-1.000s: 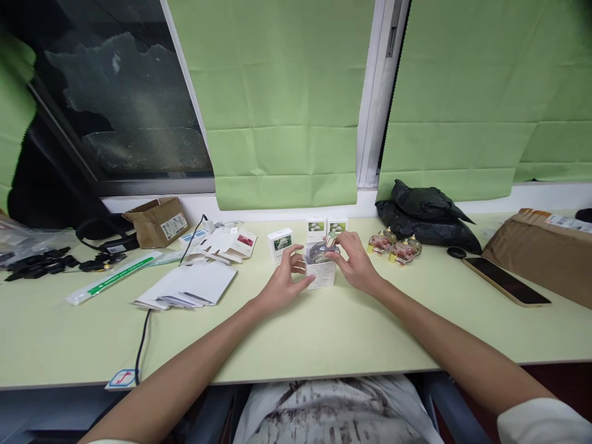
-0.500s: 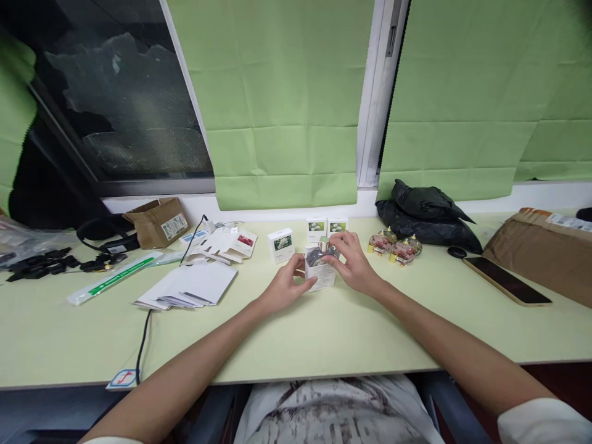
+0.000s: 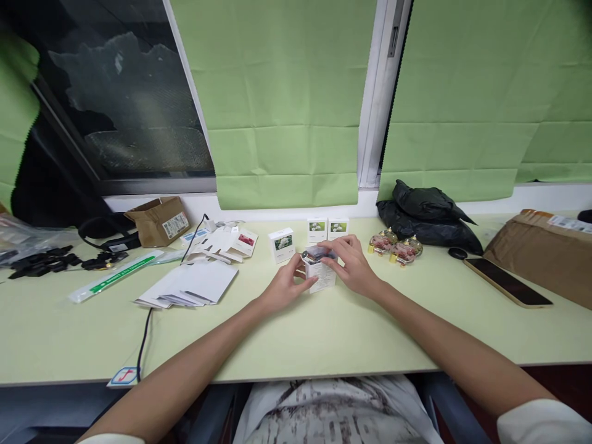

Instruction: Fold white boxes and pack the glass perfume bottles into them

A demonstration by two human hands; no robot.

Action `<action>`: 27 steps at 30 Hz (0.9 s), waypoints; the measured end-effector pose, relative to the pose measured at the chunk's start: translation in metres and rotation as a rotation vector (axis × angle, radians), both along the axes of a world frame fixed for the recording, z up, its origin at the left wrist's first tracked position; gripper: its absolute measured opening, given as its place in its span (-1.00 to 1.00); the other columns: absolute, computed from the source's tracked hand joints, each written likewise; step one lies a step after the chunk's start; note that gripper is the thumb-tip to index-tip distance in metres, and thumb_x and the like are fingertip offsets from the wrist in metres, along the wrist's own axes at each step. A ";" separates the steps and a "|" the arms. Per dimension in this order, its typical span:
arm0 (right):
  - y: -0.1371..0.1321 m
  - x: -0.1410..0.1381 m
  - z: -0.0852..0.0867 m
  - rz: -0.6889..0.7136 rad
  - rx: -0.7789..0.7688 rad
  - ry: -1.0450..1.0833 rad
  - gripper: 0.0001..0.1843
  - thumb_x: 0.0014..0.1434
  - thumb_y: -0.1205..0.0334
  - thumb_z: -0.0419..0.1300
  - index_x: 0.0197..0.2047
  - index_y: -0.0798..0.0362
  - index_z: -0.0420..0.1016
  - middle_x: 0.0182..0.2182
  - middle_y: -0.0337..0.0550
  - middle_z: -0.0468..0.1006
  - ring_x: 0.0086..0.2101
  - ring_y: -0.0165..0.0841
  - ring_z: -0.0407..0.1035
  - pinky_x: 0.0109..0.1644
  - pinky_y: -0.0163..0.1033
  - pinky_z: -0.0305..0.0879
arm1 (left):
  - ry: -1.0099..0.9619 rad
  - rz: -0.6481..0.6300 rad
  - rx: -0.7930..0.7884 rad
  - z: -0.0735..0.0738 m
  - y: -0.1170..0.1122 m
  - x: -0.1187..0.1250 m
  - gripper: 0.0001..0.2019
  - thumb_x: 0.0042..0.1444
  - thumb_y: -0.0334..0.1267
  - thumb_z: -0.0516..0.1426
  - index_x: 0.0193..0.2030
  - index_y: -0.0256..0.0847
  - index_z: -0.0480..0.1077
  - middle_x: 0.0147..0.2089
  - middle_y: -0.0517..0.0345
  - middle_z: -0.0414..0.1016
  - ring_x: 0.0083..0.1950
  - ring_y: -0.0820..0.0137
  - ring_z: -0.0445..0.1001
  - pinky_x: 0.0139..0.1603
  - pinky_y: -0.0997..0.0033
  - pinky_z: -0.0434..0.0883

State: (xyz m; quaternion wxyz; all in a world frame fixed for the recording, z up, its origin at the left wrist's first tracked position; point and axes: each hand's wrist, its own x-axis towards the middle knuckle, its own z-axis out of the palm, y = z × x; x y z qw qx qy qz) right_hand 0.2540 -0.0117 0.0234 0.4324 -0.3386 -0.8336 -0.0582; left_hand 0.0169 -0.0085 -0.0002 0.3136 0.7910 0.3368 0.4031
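Note:
A small white carton (image 3: 320, 276) stands on the pale green desk (image 3: 296, 333) in front of me. My left hand (image 3: 283, 288) grips its left side with thumb and fingers. My right hand (image 3: 352, 266) is on its right side and top, fingers pressing a small glass bottle (image 3: 316, 254) down into the open top. Only the bottle's upper part shows above the carton. Three closed white cartons with flower pictures (image 3: 282, 244) stand just behind.
Flat white carton blanks (image 3: 189, 287) lie left, with a cable (image 3: 144, 330) and a brown box (image 3: 159, 221). Right of my hands are pink round bottles (image 3: 398, 248), a black bag (image 3: 425, 214), a phone (image 3: 507, 281) and a brown parcel (image 3: 541, 253).
The bottle has gone lower into the carton. My left hand has closed onto the carton's side, and my right hand has come down over the top.

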 end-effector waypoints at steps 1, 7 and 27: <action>0.000 0.000 0.000 -0.002 0.016 -0.018 -0.60 0.50 0.14 0.13 0.34 -0.16 0.37 -0.03 -0.09 0.62 0.02 -0.07 0.30 0.19 0.10 0.22 | -0.001 -0.003 0.004 0.000 0.000 0.000 -0.66 0.30 0.02 0.25 -0.05 -0.14 0.27 -0.10 0.13 0.48 -0.10 0.35 0.53 0.02 0.24 0.58; -0.007 -0.001 0.003 -0.033 0.064 -0.244 -0.45 0.51 0.30 0.01 0.47 -0.31 0.24 0.24 -0.07 0.45 0.14 -0.06 0.24 0.21 0.12 0.14 | 0.033 0.001 0.009 0.002 -0.002 -0.001 -0.62 0.31 0.04 0.23 0.08 -0.12 0.30 -0.11 0.16 0.46 -0.13 0.35 0.55 0.00 0.24 0.58; -0.002 0.004 0.001 -0.066 0.176 -0.262 -0.76 0.46 0.20 0.17 0.12 -0.12 0.57 0.09 -0.03 0.53 0.06 -0.09 0.26 0.13 0.05 0.15 | 0.007 -0.044 -0.018 0.006 -0.004 0.001 -0.63 0.33 0.00 0.23 0.16 -0.08 0.32 0.04 0.09 0.56 0.02 0.29 0.57 0.07 0.22 0.57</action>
